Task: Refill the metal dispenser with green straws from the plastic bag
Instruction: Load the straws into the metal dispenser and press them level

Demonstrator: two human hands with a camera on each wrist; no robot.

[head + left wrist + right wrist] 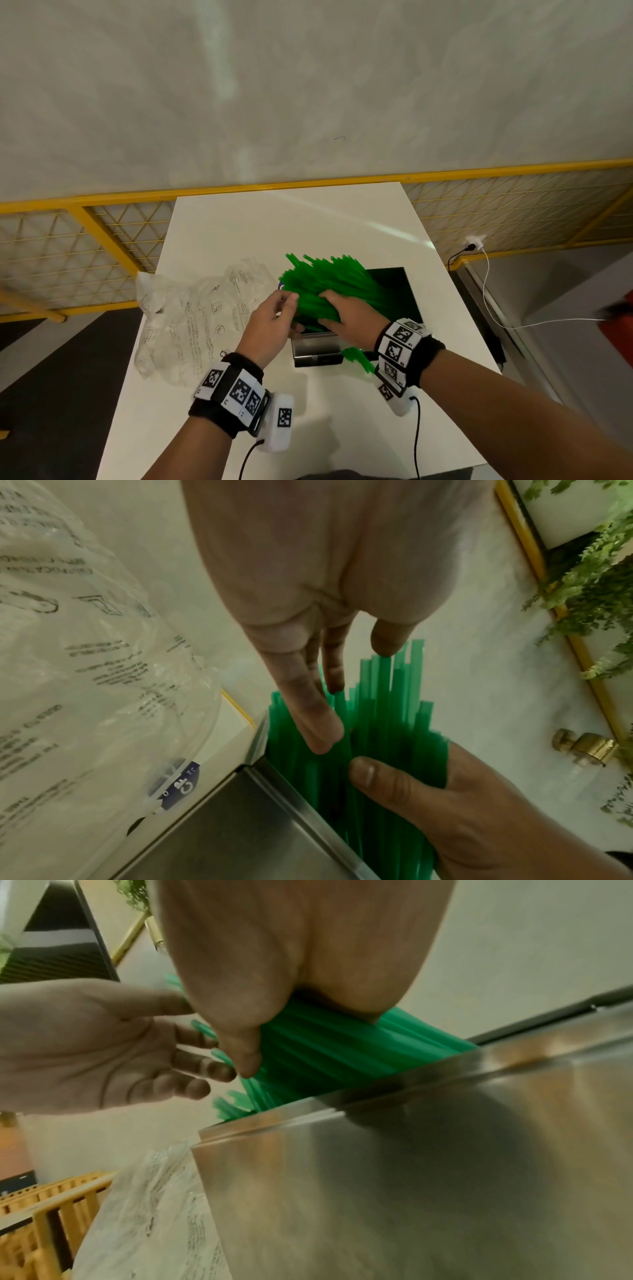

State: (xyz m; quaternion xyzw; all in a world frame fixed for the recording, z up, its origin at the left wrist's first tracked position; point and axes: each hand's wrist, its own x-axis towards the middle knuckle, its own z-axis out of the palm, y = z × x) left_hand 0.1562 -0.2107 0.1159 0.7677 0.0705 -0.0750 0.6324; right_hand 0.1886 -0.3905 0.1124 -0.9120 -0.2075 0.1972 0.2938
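Where right hand point(346, 317) covers green straws point(329, 281), dispenser point(317, 347) interior hidden.

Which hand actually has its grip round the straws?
The right hand: thumb and fingers wrap the green straws over the dispenser. The left hand only touches their ends with straight fingers.

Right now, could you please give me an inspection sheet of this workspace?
Surface: white table, glossy.
Job's things: green straws bundled, slanting into the open metal dispenser; crumpled clear plastic bag lies left of it.
Clutter: nothing seen.
Hands: right hand grips the straws; left hand touches their ends with straight fingers.
Cables: black wrist cables; white cable to wall socket.
Surroundings: yellow mesh fence, pale wall.
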